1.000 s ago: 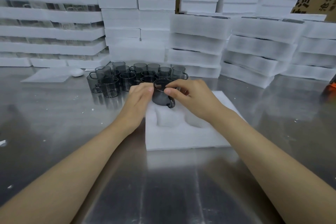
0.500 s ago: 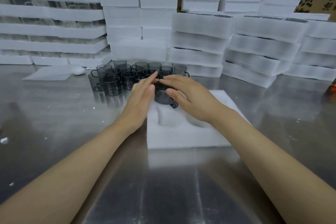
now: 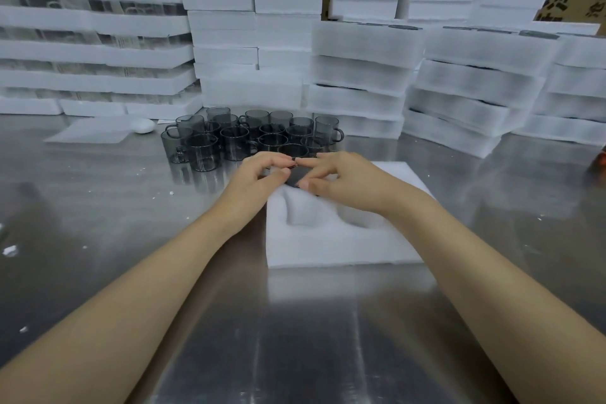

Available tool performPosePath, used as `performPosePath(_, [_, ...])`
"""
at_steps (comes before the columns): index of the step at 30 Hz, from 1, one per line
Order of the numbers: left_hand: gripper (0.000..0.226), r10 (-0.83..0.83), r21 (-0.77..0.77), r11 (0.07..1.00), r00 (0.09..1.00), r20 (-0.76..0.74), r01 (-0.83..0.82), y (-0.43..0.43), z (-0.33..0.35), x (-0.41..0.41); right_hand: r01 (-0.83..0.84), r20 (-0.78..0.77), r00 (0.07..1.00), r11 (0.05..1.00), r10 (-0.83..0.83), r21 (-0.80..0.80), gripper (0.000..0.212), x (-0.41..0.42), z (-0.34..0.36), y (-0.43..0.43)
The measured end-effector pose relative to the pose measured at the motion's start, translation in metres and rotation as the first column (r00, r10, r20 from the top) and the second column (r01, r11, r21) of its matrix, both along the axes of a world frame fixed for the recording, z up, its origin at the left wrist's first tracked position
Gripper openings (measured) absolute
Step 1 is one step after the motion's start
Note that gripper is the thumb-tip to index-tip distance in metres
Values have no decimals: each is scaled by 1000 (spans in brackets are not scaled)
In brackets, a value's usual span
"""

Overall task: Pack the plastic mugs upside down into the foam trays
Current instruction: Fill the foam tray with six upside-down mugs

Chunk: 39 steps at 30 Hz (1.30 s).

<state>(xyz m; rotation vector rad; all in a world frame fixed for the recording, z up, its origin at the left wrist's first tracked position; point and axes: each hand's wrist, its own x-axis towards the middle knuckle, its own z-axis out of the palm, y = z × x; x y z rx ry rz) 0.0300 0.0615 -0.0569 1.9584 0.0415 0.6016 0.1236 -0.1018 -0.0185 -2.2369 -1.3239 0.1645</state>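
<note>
A white foam tray (image 3: pixel 344 246) lies on the steel table in front of me. A dark smoky plastic mug (image 3: pixel 295 175) sits upside down, sunk deep in the tray's far-left pocket, with only part of its base showing. My left hand (image 3: pixel 259 177) and my right hand (image 3: pixel 344 180) meet over it, fingers curled on its far edge and thumbs on its near side. Two near pockets (image 3: pixel 303 210) hold nothing. Several loose mugs (image 3: pixel 236 141) stand upright in a cluster just beyond my hands.
Stacks of foam trays (image 3: pixel 360 75) wall the back and right of the table, with more foam blocks (image 3: pixel 223 26) behind. A thin foam sheet (image 3: pixel 91 134) and a small white oval object (image 3: pixel 142 126) lie at the far left. Foam crumbs dot the table.
The mug has gone from held above the far-left pocket to sunk deep in it. My fingers went flat on its base, then curled round it.
</note>
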Motion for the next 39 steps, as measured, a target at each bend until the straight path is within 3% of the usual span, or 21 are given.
performPosePath(7, [23, -26, -136, 990, 997, -66, 17, -3, -1, -2, 21, -103, 995, 987, -5, 159, 27, -1, -3, 0])
performPosePath(11, [29, -12, -185, 983, 997, -74, -2, -5, 1, -2, 299, -201, 951, 870, -237, 392, 26, 13, -5, 2])
performPosePath(16, [29, -12, -181, 983, 996, -84, -3, -4, 0, -2, 489, -87, 872, 861, -481, 140, 36, 51, 3, 14])
performPosePath(19, [28, -17, -174, 985, 996, -87, 2, -3, -1, -1, 480, -173, 870, 874, -462, 79, 48, 70, 6, 23])
performPosePath(23, [27, -32, -179, 984, 996, -83, 17, -2, -2, 1, 444, 155, 885, 896, -440, 9, 44, 77, -7, 37])
performPosePath(29, [27, -44, -203, 979, 996, -75, 28, -1, -2, 3, 401, 119, 912, 915, -393, -51, 25, 84, -9, 40])
performPosePath(33, [25, -45, -178, 984, 996, -74, 31, 1, -3, 3, 445, -4, 895, 891, -446, 96, 12, 80, -11, 38])
performPosePath(35, [24, -39, -154, 988, 997, -72, 27, 3, -4, 2, 456, 17, 878, 847, -479, 272, 13, 72, -5, 33])
performPosePath(39, [24, -47, -116, 993, 996, -78, 37, 4, -6, 0, 331, 25, 860, 595, -510, 732, 15, 37, 19, 14])
